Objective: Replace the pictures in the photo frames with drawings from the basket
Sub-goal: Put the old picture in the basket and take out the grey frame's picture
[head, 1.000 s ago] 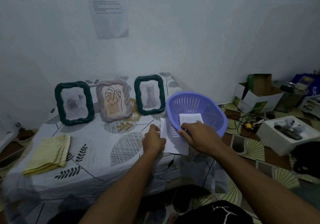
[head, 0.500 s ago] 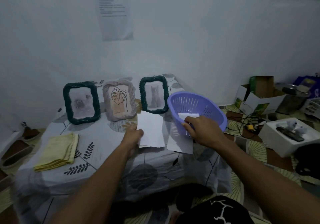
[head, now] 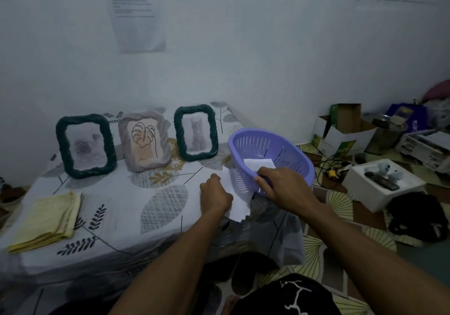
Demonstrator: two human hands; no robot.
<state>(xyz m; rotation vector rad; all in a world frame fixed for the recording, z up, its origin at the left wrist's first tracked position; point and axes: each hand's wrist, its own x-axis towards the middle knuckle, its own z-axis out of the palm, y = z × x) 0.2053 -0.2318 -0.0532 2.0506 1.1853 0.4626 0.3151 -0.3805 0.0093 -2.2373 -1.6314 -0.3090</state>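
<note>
We note three frames upright in a row: left green frame [head: 60, 142], blurred pet picture [head: 84, 146]; grey frame [head: 126, 129], leaf drawing [head: 143, 137]; right green frame [head: 179, 132], cat picture [head: 196, 134]. The purple slotted basket [head: 292, 154] sits tilted, a printed paper [head: 258, 163] inside and white sheets [head: 239, 204] beneath.

Nothing here can be read. The white printed sheet [head: 140, 15] stuck on the pale wall [head: 267, 59] carries several lines of dark type, too blurred to make out. The small white slip [head: 258, 163] lying in the lilac slotted plastic basket [head: 292, 154] bears faint print, equally illegible.
</note>
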